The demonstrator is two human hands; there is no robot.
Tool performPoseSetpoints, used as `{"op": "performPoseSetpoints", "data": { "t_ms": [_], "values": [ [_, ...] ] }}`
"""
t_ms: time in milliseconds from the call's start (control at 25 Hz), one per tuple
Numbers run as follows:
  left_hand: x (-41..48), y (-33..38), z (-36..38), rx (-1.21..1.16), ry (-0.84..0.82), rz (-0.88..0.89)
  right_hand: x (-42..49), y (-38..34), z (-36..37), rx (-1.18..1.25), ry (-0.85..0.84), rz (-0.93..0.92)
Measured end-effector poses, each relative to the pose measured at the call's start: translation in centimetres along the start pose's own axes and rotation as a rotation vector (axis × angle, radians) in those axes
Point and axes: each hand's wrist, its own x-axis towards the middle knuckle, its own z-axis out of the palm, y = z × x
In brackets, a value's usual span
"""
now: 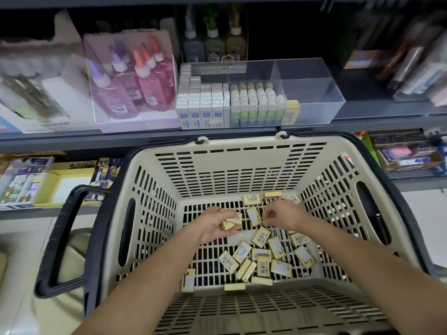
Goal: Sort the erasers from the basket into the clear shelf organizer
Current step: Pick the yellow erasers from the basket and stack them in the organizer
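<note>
Several small yellow erasers (261, 257) lie scattered on the floor of a beige plastic basket (150, 213). My left hand (215, 226) is down in the basket and holds a few erasers (232, 222) stacked in its fingers. My right hand (280, 215) hovers beside it with its fingers curled downward over an eraser (253, 216) on the basket floor; whether it holds anything I cannot tell. On the shelf above stands the clear shelf organizer (314, 97). One yellow eraser (291, 112) stands at the front of its right compartment, which is otherwise bare.
The organizer's left compartments hold rows of white-boxed erasers (203, 102) and green-labelled ones (256, 102). Pink glue bottles (135, 81) stand in a box to its left. The basket's black handle (63, 238) hangs down on the left. Lower shelves carry stationery boxes.
</note>
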Motion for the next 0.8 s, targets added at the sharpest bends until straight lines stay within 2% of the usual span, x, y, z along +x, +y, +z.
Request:
{"op": "performPoseSetpoints", "data": {
  "t_ms": [80,160,240,320,480,560,680,800],
  "values": [
    [0.1,0.0,-0.3,-0.051,0.009,0.015,-0.3,-0.6,1.2,-0.250,-0.064,0.033],
    [0.3,-0.1,-0.4,-0.078,0.022,0.039,-0.5,-1.7,2.4,-0.447,-0.053,0.064],
    [0.2,0.0,-0.3,-0.041,0.016,0.053,-0.7,-2.5,3.4,-0.486,-0.026,0.049],
    [0.2,-0.2,-0.4,-0.012,0.001,0.059,-0.8,-2.7,3.6,-0.303,-0.041,0.038],
    [0.3,-0.3,-0.6,0.013,-0.016,0.055,-0.4,-3.2,1.4,0.358,-0.059,0.011],
    [0.3,-0.3,-0.4,-0.015,-0.068,0.044,-0.2,-4.0,0.7,0.607,-0.034,0.002],
    [0.2,-0.1,0.0,-0.054,-0.134,0.046,0.0,-4.4,0.5,0.758,0.022,0.010],
    [0.4,-0.1,0.2,-0.042,-0.100,0.047,0.5,-2.7,-0.4,0.809,0.069,0.072]
  ]
}}
